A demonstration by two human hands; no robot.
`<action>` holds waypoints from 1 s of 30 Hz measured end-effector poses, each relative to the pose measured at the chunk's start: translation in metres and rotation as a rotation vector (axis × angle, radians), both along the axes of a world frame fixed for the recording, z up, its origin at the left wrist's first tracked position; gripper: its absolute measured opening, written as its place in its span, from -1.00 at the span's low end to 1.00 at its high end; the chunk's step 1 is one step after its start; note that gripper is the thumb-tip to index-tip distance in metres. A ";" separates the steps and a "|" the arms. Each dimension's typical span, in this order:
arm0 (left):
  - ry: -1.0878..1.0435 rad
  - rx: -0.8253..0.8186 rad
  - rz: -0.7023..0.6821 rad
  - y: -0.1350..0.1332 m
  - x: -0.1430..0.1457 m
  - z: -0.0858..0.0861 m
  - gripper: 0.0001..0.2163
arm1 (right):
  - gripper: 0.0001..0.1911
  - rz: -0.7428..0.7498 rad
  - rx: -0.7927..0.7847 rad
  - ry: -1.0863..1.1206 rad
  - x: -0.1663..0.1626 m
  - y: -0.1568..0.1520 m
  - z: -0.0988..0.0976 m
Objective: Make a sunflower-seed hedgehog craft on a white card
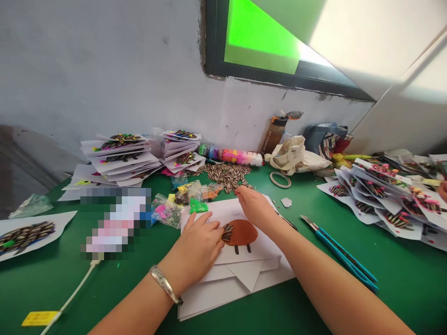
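Flat on the white sheet (258,251), the left hand (197,244) lies palm down with its fingers spread apart, the nearest fingertips beside a small cluster of striped seeds (228,231) on the left end of a brown oval (244,232) with two dark legs. Beyond it, the right hand (253,203) reaches over the sheet's far edge to the near side of the seed pile (228,174), its fingers bunched; whether they grip a seed, I cannot tell. Green clay (198,205) sits by the sheet's far left corner, near small plastic packets (167,210). Right of the sheet lies a blue-handled tool (340,253). Farther out, stacked seed-covered sheets stand left (122,156) and right (377,200), with a bottle (274,136) by the wall.
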State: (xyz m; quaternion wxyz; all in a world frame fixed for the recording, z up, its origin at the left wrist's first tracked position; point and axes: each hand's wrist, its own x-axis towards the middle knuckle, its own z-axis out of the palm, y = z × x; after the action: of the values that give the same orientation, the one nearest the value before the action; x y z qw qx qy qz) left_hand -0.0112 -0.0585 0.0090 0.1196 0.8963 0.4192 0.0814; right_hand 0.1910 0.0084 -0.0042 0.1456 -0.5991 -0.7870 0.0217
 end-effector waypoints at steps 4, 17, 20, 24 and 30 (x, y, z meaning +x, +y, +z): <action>0.008 0.027 0.007 0.001 0.001 -0.004 -0.78 | -0.79 0.128 -0.077 0.331 0.010 -0.033 -0.003; 0.040 0.027 -0.002 0.004 0.003 -0.011 -0.75 | -0.78 0.186 -0.180 0.499 0.005 -0.036 -0.017; 0.038 0.022 0.005 0.004 0.003 -0.010 -0.75 | -0.77 0.192 -0.183 0.455 0.004 -0.036 -0.017; 0.036 -0.002 0.022 0.004 0.003 -0.010 -0.75 | -0.78 0.212 -0.156 0.383 0.004 -0.035 -0.017; 0.039 -0.018 0.004 0.005 0.004 -0.013 -0.73 | -0.78 0.258 -0.135 0.317 0.003 -0.031 -0.019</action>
State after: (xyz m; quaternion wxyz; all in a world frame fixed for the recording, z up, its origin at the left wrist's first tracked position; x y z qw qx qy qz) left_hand -0.0075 -0.0535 -0.0043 0.1192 0.8957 0.4241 0.0604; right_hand 0.1944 -0.0231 -0.0229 0.2233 -0.4909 -0.8212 0.1867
